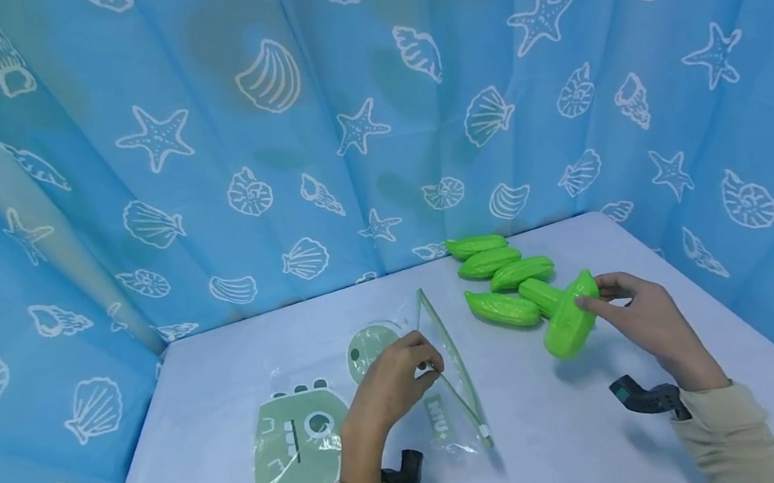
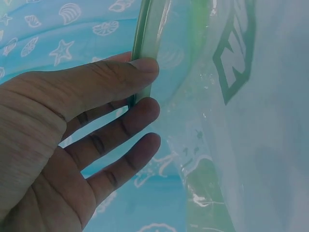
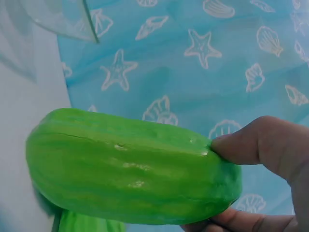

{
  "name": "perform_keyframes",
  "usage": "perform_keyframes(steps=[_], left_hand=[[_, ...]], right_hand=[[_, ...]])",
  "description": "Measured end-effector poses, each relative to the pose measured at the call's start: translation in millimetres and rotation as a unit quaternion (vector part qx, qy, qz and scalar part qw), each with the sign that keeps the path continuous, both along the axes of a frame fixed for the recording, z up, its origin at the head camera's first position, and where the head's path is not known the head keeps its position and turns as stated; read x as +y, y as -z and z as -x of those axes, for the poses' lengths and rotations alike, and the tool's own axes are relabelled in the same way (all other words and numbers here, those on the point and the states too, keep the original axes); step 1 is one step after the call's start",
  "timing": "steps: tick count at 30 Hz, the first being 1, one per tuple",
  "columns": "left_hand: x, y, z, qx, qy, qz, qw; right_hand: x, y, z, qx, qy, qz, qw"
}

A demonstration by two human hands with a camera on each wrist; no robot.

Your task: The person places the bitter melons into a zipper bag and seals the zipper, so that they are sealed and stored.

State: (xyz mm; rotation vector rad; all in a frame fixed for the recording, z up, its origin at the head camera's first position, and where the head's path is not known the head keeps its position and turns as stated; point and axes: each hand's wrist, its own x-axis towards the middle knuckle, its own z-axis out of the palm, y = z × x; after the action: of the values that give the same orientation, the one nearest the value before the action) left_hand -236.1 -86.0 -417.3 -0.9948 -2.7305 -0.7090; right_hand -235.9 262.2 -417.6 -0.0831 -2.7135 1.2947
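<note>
A clear slider zip bag with a green cartoon print lies on the table, its mouth parted. My left hand pinches one green zip edge between thumb and index finger; the other fingers spread loosely in the left wrist view. To the right, my right hand grips one end of a bright green, ridged, elongated imitation fruit, thumb on one side and fingers beneath. That fruit is tilted and held over the table, partly covering another green fruit behind it.
Several similar green fruits lie grouped at the back right of the white table. A blue curtain with white shell and starfish prints surrounds the table's back and sides. A black wrist mount sits on the right forearm.
</note>
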Motion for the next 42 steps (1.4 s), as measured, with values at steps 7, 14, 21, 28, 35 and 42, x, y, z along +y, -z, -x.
perform_keyframes(steps=[7, 14, 21, 28, 35, 42], left_hand=[[1, 1.4, -0.9, -0.011, -0.003, -0.008, 0.9999], [0, 0.9, 1.3, -0.004, 0.0, -0.012, 0.9999], [0, 0.0, 0.9, -0.001, -0.002, -0.011, 0.9999], [1, -1.1, 0.3, -0.005, -0.002, -0.013, 0.9999], [5, 3.3, -0.5, -0.014, 0.015, -0.014, 0.9997], [-2, -0.1, 2.1, -0.005, 0.0, -0.01, 0.9999]], right_hand=[[-18, -4.9, 11.5, 0.062, -0.024, 0.027, 0.997], [-38, -9.0, 20.4, 0.067, -0.018, 0.073, 0.995], [-49, -15.3, 27.6, 0.076, -0.039, 0.078, 0.993], [-60, -23.1, 36.0, 0.061, -0.096, 0.107, 0.988], [-77, -21.3, 41.6, 0.058, -0.13, 0.114, 0.983], [-89, -17.8, 45.2, 0.063, -0.147, 0.103, 0.982]])
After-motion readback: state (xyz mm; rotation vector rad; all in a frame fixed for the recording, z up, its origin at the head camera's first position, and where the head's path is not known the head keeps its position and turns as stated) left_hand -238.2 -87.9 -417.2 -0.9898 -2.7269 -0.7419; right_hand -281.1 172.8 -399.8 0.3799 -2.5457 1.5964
